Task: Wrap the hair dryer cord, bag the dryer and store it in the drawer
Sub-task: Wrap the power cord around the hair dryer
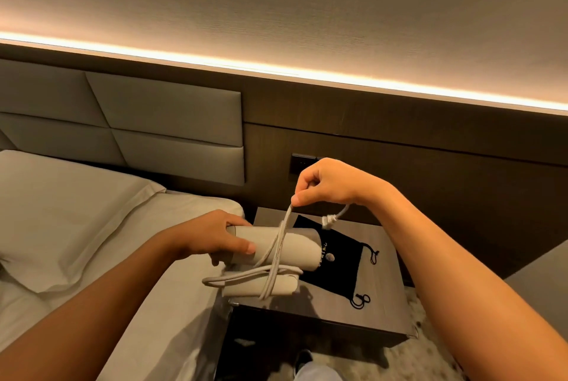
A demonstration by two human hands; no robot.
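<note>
Hair dryer (289, 250): pale, folded, its cord (273, 257) looped around it.

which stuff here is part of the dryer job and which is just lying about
Job: white hair dryer in left hand; its white cord, pulled up by right hand; black drawstring bag on the grey-brown nightstand.

Lying about: white pillow, grey padded headboard, dark wall switch panel.

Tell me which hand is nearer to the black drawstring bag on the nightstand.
Right. The right hand pinches the cord directly above the black drawstring bag; the left hand grips the hair dryer off to the bag's left.
</note>
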